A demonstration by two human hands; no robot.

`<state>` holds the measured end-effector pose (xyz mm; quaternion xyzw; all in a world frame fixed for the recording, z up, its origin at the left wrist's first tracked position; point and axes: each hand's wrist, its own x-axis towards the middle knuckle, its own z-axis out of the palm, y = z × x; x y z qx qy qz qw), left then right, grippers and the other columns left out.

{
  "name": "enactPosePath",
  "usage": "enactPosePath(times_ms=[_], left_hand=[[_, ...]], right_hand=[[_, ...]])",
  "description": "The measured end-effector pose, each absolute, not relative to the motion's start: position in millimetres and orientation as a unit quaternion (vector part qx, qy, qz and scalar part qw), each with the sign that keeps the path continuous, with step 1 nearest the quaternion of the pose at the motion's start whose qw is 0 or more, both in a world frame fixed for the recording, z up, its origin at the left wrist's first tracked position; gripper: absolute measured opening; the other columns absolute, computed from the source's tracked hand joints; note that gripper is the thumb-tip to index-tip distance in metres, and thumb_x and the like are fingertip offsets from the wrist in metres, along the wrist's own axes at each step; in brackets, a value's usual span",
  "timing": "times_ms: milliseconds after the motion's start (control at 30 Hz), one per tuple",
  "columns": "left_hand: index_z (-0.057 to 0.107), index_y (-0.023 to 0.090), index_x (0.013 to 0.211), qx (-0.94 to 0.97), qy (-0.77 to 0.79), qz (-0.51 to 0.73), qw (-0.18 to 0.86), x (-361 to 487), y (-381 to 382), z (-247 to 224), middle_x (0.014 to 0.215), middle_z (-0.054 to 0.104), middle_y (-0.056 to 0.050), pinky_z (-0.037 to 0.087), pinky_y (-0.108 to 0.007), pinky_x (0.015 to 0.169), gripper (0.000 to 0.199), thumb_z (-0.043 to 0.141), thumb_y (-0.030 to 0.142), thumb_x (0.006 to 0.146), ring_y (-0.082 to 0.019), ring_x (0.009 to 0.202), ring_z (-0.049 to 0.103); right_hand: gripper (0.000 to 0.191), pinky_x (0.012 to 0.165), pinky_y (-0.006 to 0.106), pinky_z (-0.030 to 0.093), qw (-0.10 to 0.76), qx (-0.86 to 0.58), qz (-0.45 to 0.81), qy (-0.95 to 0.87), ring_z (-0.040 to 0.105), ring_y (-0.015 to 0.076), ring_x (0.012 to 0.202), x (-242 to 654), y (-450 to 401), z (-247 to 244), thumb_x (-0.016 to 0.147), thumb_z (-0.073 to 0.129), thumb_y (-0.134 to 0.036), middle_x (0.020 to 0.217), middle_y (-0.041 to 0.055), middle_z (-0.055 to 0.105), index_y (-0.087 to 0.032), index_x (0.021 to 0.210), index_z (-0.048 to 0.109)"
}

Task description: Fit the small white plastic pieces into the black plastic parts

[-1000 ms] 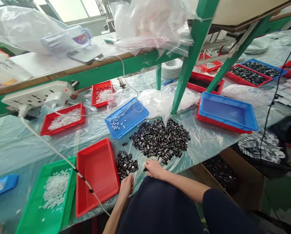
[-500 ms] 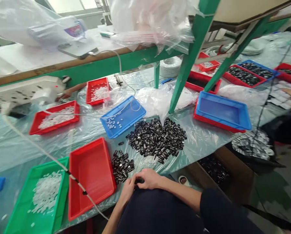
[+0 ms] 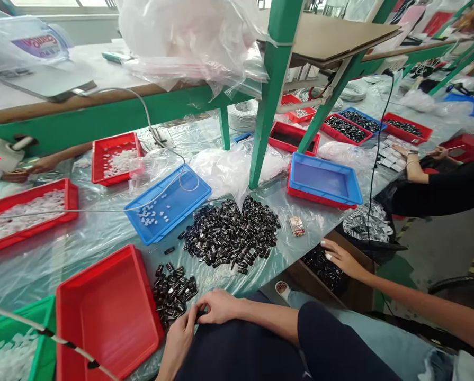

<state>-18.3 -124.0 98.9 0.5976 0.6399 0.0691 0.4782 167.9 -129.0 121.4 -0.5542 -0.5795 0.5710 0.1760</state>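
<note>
Close against my body, at the table's front edge, my left hand point(image 3: 182, 332) and my right hand point(image 3: 221, 307) meet with fingers closed. Between them is a small black plastic part point(image 3: 200, 314), mostly hidden by the fingers. Just beyond my left hand lies a small pile of similar black parts point(image 3: 175, 291). A larger heap of black parts point(image 3: 232, 231) spreads over the plastic-covered table in front of my hands. To the left of the small pile stands an empty red tray point(image 3: 105, 312).
White pieces lie in a blue tray point(image 3: 169, 203), a green tray point(image 3: 46, 338) and red trays point(image 3: 72, 198). A co-worker's hand point(image 3: 346, 259) is over a box of black parts point(image 3: 324, 270). A small packet point(image 3: 297, 226) lies right of the heap. A green post point(image 3: 266, 106) rises behind it.
The view has swung to the right. A co-worker's arm has come in at the right, and a small packet now lies on the table. My hands remain together around the black part.
</note>
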Motion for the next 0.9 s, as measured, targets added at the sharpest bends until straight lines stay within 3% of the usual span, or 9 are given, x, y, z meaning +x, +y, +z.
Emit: enactPosePath(times_ms=[133, 267, 500, 667, 733, 800, 900], left_hand=[[0.071, 0.025, 0.075, 0.578, 0.647, 0.1, 0.487, -21, -130, 97, 0.083, 0.077, -0.008, 0.053, -0.033, 0.072, 0.027, 0.055, 0.047, 0.075, -0.032, 0.086, 0.071], [0.067, 0.022, 0.064, 0.577, 0.649, 0.066, 0.491, -26, -139, 93, 0.065, 0.072, -0.008, 0.05, -0.035, 0.064, 0.038, 0.049, 0.053, 0.077, -0.03, 0.069, 0.067], [0.068, 0.023, 0.07, 0.582, 0.66, 0.059, 0.472, -25, -146, 90, 0.068, 0.07, -0.007, 0.044, -0.032, 0.064, 0.04, 0.045, 0.054, 0.079, -0.028, 0.07, 0.065], [0.053, 0.022, 0.055, 0.606, 0.644, 0.076, 0.461, -12, -145, 96, 0.051, 0.05, -0.001, 0.032, -0.029, 0.056, 0.044, 0.045, 0.057, 0.08, -0.02, 0.054, 0.048], [0.041, 0.022, 0.049, 0.607, 0.639, 0.09, 0.463, -7, -145, 97, 0.048, 0.038, 0.001, 0.026, -0.029, 0.054, 0.049, 0.044, 0.061, 0.079, -0.017, 0.051, 0.039], [0.033, 0.023, 0.049, 0.598, 0.64, 0.106, 0.47, -5, -145, 96, 0.049, 0.03, 0.002, 0.023, -0.029, 0.054, 0.053, 0.044, 0.065, 0.078, -0.015, 0.051, 0.033], [0.028, 0.023, 0.051, 0.577, 0.647, 0.125, 0.483, -6, -147, 93, 0.052, 0.026, 0.003, 0.021, -0.029, 0.055, 0.056, 0.042, 0.07, 0.078, -0.014, 0.053, 0.029]], right_hand=[[0.03, 0.086, 0.025, 0.047, 0.143, -0.546, 0.538, -0.626, 0.068, 0.0217, 0.101, 166, -124, 112, 0.078, 0.068, -0.027, 0.105, -0.0034, 0.076, -0.037, 0.106, 0.073], [0.032, 0.078, 0.028, 0.049, 0.093, -0.489, 0.528, -0.688, 0.069, 0.0235, 0.09, 165, -118, 99, 0.077, 0.067, -0.038, 0.098, -0.0002, 0.076, -0.028, 0.107, 0.072], [0.031, 0.072, 0.023, 0.047, 0.097, -0.437, 0.545, -0.709, 0.069, 0.0204, 0.088, 165, -116, 101, 0.081, 0.063, -0.035, 0.097, 0.004, 0.076, -0.02, 0.107, 0.072], [0.046, 0.073, 0.019, 0.048, 0.074, -0.363, 0.66, -0.653, 0.07, 0.0181, 0.09, 179, -107, 105, 0.076, 0.073, -0.035, 0.098, 0.0016, 0.076, -0.022, 0.12, 0.065], [0.044, 0.07, 0.019, 0.049, 0.077, -0.469, 0.625, -0.619, 0.07, 0.0166, 0.083, 206, -101, 107, 0.073, 0.076, -0.036, 0.091, -0.0011, 0.077, -0.024, 0.115, 0.067], [0.031, 0.068, 0.02, 0.05, 0.102, -0.687, 0.479, -0.536, 0.069, 0.016, 0.076, 253, -92, 111, 0.075, 0.073, -0.04, 0.085, -0.0007, 0.076, -0.024, 0.102, 0.071], [0.043, 0.088, 0.034, 0.048, 0.121, -0.832, 0.308, -0.446, 0.062, 0.0255, 0.108, 348, -79, 116, 0.097, 0.035, -0.037, 0.119, 0.0169, 0.066, -0.014, 0.124, 0.059]])
